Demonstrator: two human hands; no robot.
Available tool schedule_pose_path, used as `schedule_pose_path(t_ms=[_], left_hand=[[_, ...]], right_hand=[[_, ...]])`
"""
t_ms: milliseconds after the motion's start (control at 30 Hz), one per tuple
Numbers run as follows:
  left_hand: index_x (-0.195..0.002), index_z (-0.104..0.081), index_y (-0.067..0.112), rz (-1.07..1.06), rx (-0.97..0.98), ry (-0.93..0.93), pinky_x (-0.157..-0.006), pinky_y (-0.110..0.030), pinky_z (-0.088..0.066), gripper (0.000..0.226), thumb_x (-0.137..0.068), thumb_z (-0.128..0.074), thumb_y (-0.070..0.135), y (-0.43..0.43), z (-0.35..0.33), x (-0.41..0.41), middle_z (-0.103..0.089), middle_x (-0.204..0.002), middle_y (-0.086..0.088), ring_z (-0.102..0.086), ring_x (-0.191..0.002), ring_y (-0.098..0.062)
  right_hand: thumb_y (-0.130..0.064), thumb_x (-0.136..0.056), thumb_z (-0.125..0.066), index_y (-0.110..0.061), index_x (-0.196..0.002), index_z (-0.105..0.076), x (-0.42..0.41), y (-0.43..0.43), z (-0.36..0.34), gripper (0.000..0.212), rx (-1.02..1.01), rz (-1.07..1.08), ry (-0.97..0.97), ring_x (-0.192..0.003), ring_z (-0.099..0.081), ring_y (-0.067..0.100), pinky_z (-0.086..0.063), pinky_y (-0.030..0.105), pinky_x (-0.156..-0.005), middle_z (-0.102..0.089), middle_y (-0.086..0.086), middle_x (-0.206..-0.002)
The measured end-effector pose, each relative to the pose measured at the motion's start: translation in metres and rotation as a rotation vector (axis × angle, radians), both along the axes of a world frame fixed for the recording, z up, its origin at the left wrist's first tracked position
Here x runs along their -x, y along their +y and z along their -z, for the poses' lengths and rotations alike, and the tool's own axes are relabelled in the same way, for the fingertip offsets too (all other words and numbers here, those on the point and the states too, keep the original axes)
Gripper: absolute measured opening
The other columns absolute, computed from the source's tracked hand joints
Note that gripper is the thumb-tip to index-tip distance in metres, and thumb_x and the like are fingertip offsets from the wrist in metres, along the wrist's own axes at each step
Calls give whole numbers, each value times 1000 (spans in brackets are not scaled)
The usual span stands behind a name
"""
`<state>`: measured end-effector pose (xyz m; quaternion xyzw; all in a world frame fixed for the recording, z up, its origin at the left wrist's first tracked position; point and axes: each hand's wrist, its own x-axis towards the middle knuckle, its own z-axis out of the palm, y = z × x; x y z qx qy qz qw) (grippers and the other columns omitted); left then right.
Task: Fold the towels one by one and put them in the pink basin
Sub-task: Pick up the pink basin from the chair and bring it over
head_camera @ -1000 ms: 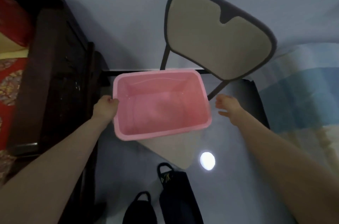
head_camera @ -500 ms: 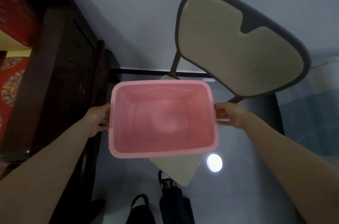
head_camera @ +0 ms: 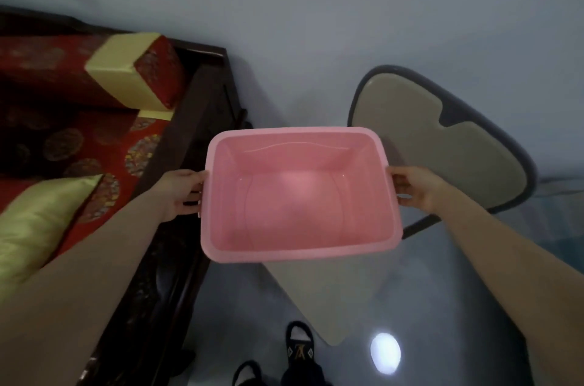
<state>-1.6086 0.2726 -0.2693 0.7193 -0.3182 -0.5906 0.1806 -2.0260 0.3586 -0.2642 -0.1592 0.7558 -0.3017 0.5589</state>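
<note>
The pink basin (head_camera: 297, 246) is a rectangular plastic tub with nothing inside, held in the air in the middle of the view, above the chair seat. My left hand (head_camera: 181, 189) grips its left rim with the fingers curled under the edge. My right hand (head_camera: 410, 188) grips the right rim the same way. No towel is in view.
A beige folding chair (head_camera: 442, 145) with a dark frame stands behind and under the basin. A dark wooden sofa (head_camera: 196, 139) with red cushions and a yellow-green pillow (head_camera: 38, 221) fills the left. My feet in dark sandals (head_camera: 298, 351) are on the shiny grey floor.
My right hand closed on the basin's right rim. Both hands lifted the basin off the chair seat and carried it leftward; the view turned left, showing the sofa cushions.
</note>
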Motion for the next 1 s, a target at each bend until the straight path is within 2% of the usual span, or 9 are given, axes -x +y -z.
schedule_pose_path(t_ms=[100,233,333,433,633,833,1000], left_hand=[[-100,-64,11,-23,26,35,-75,-39,-52,21,-88,-64,29,9,-31,-28,-66,-107,-10,-62,-101,-26],[-101,-64,12,-102,76,61,-67,-34,-52,24,-88,-62,31,39,-77,-91,-67,-98,-7,-63,-87,-22],[-101,-65,12,-182,137,34,-63,-33,-51,18,-90,-61,25,68,-107,-150,-66,-90,-6,-62,-78,-20],[-95,-63,12,-260,163,24,-64,-35,-51,11,-92,-59,22,105,-133,-209,-64,-88,-7,-62,-78,-20],[-97,-60,7,-501,223,-29,-63,-38,-52,14,-92,-60,20,236,-166,-369,-63,-91,-13,-62,-79,-25],[-82,-59,9,-706,168,-52,-60,-30,-56,13,-91,-60,18,384,-176,-507,-60,-77,-9,-58,-68,-20],[-79,-62,7,-862,94,-95,-51,-28,-58,15,-89,-63,17,491,-174,-605,-64,-73,-9,-63,-52,-17]], right_hand=[[-26,-83,-63,-15,-78,-65,-26,-13,-33,12,36,-45,-12,-73,-57,19,-47,30,-66,-64,4,-77],[-19,-83,-61,-15,-75,-62,-80,-29,-75,9,82,-148,-14,-70,-55,18,-48,31,-66,-60,4,-75],[-17,-85,-61,-16,-73,-58,-134,-39,-104,12,118,-250,-15,-66,-51,17,-46,30,-64,-55,3,-71],[-17,-85,-61,-17,-72,-57,-198,-41,-129,13,163,-352,-18,-66,-51,16,-44,30,-62,-53,2,-70],[-18,-85,-64,-13,-78,-62,-383,-17,-159,9,205,-600,-31,-67,-55,17,-47,33,-63,-60,4,-72],[-18,-82,-67,-10,-87,-66,-579,33,-160,10,211,-831,-73,-81,-62,22,-54,40,-73,-66,9,-86],[-18,-86,-63,-8,-93,-63,-731,85,-153,12,193,-1062,-47,-78,-57,19,-52,34,-66,-60,7,-83]])
